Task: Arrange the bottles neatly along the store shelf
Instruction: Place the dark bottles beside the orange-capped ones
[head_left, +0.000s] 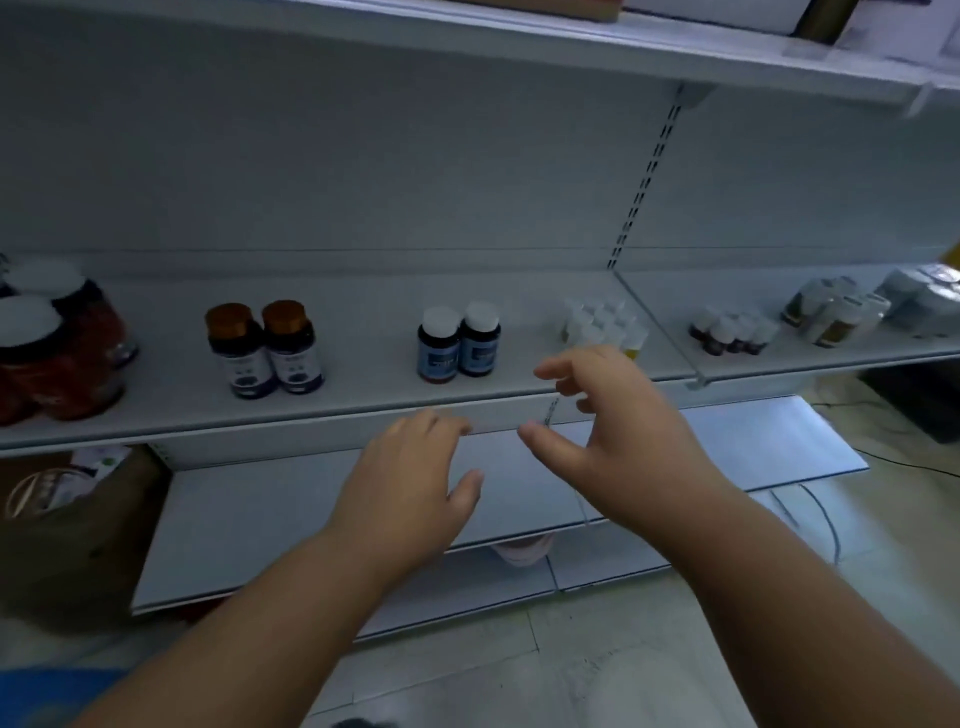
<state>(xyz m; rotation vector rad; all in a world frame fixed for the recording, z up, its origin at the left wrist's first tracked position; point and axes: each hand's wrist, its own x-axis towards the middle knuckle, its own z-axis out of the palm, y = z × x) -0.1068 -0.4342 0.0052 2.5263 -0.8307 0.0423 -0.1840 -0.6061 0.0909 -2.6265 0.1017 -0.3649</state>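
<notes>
On the white store shelf stand two dark bottles with white caps and blue labels, side by side. Left of them is a pair of dark bottles with orange caps. A cluster of small white bottles sits right of the blue-label pair. My right hand hovers in front of that cluster, fingers spread and curled, holding nothing. My left hand is lower, at the shelf's front edge, fingers apart and empty.
Large red jars with white lids stand at the far left. Small dark vials and wrapped packs fill the right shelf section. A lower shelf juts out below, with a cardboard box at its left. An upper shelf overhangs.
</notes>
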